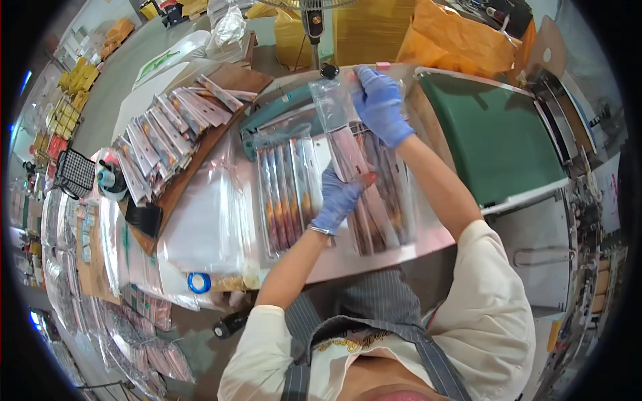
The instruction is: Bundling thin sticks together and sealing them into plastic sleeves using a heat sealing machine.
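My left hand (pixel 338 199), in a blue glove, is closed around the side of a bagged pack of slim printed packets (pixel 364 224), its thumb across the front. Above it, my right hand (pixel 381 107), gloved alike, has its fingers closed by the upper end of the clear plastic; the exact grip is partly hidden. A loose flap of clear bag (pixel 326 100) stands up left of that hand. Just left of my left hand lies another bagged pack (pixel 284 197), flat on the table. Behind both packs sits a teal heat sealer (pixel 277 110).
A brown board (pixel 194 194) bears a row of loose slim packets (pixel 167 137) at the left. Clear bags (pixel 204 227) are stacked before it, near a blue tape roll (pixel 198 283). A green conveyor belt (pixel 495 137) borders the right; an orange sack (pixel 458 40) and fan (pixel 314 27) stand behind.
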Motion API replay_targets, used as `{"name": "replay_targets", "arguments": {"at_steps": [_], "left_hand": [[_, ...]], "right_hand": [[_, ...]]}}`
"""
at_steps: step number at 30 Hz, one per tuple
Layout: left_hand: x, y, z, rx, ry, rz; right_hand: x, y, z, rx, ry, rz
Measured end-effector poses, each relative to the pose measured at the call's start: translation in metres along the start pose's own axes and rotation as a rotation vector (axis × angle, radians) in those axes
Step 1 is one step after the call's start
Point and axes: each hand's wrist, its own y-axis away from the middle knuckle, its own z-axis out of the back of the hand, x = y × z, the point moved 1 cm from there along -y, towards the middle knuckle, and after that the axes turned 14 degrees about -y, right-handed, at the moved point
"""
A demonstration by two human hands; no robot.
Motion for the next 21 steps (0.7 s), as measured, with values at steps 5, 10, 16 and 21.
{"name": "replay_targets", "arguments": {"at_steps": [5,10,16,21], "left_hand": [[0.052,-0.071,-0.008,-0.041,0.372,0.4],[0.096,-0.102,0.071,-0.299,0.644,0.391],[0.071,-0.064,0.121,-0.201,0.274,0.386],[0.073,-0.064,0.129,-0.16,0.335,0.434]], "right_hand": [[-0.095,-0.032,-0.123,-0.305,0.066,-0.407],[-0.053,-0.059,-0.138,-0.062,-0.688,-0.361],[-0.155,0.013,-0.153,-0.194,-1.005,-0.776],[-0.155,0.012,-0.163,-0.205,-1.051,-0.74]]}}
